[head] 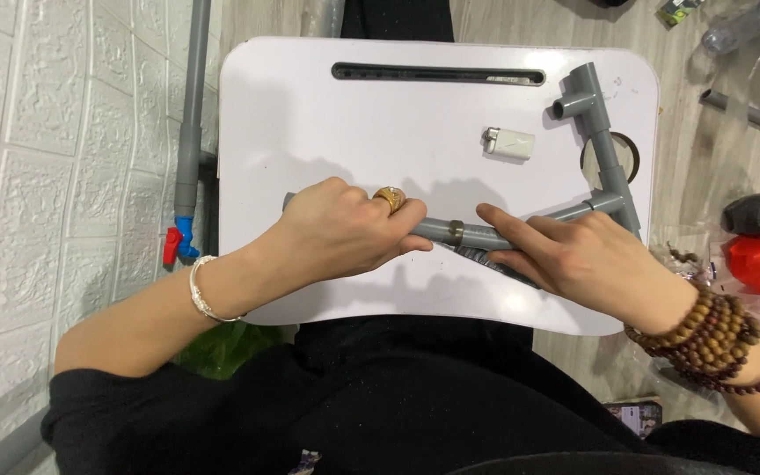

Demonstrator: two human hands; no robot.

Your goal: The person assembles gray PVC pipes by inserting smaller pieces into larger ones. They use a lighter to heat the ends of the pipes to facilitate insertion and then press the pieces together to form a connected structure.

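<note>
I saw the left hand (345, 230) clenched around the left stretch of a long grey plastic pipe (450, 232) that lay across the white rounded-corner counter (327, 114), with a gold ring (390, 199) on one finger and a silver bracelet (200, 290) at the wrist. The right hand (573, 255) grasped the same pipe further to the right, its fingers (507, 218) stretched along the top of the pipe and its thumb underneath. Between the two hands I could make out a dark band around the pipe, though I could not tell what it was. Something dark and thin lay under the right hand, too hidden for me to identify.

The pipe ran right into a grey elbow fitting (613, 202), from which another grey pipe section rose toward the far edge and ended in a grey tee fitting (580, 92). The whole assembly rested on the counter. A small white lighter (509, 142) lay on the counter, apart from the pipes, just below the long dark slot (437, 74) near the far edge. Brown wooden bead bracelets (714, 339) were wrapped around the right wrist. To the left of the counter, a grey upright pipe with a blue and red valve (179, 239) stood against the white brick-pattern wall (37, 158).
</note>
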